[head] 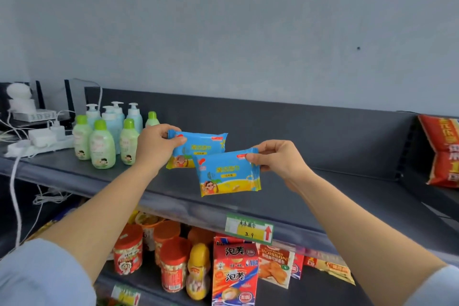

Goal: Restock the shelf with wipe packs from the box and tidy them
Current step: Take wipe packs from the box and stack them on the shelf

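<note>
I hold two blue-and-yellow wipe packs over the dark grey top shelf [310, 196]. My left hand [155, 148] pinches the top left corner of the farther wipe pack [201, 148], which stands upright near the shelf surface. My right hand [278, 159] pinches the top right corner of the nearer wipe pack [227, 174], which hangs tilted just above the shelf and overlaps the first pack's lower right part. The box is out of view.
Green and blue lotion bottles [106, 136] stand on the shelf's left part, with a power strip and chargers [42, 139] beyond. A red snack bag [444, 151] sits at the far right. A price tag [249, 228] hangs on the shelf edge; jars and snack boxes [234, 273] fill the shelf below.
</note>
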The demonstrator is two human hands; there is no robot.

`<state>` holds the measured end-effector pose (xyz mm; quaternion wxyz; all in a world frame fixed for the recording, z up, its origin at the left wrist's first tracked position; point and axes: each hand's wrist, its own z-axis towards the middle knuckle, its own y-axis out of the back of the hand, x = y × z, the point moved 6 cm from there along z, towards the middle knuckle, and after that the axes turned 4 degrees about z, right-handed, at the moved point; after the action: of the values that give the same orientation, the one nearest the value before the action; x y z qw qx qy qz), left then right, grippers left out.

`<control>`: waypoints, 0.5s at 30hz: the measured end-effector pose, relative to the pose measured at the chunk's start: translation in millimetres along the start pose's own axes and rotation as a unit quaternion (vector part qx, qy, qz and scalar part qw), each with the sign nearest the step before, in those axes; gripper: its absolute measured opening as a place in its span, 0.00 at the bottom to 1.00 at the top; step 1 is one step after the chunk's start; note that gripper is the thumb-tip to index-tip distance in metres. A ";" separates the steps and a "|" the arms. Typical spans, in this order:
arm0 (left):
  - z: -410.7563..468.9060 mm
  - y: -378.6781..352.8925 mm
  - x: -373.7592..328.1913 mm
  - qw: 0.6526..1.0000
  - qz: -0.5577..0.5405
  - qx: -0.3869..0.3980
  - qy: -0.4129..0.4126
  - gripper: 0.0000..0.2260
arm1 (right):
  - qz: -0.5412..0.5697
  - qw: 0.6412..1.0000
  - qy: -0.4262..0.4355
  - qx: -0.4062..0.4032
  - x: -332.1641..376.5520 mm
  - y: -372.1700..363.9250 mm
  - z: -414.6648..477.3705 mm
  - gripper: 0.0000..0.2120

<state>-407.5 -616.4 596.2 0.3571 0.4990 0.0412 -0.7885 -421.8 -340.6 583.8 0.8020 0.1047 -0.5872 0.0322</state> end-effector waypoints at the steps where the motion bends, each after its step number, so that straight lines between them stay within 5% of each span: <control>1: 6.1 -3.2 4.6 1.000 0.003 0.000 0.003 0.07 | -0.006 1.000 -0.001 0.000 -2.5 -1.6 6.5 0.04; 15: 119.3 -71.0 68.1 0.994 0.017 0.108 0.023 0.06 | -0.074 0.996 -0.041 -0.024 -38.9 -27.4 93.0 0.05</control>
<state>-557.6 -649.5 579.4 0.3138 0.5532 -0.0442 -0.7704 -516.0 -383.7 570.2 0.7796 0.1299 -0.6110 -0.0462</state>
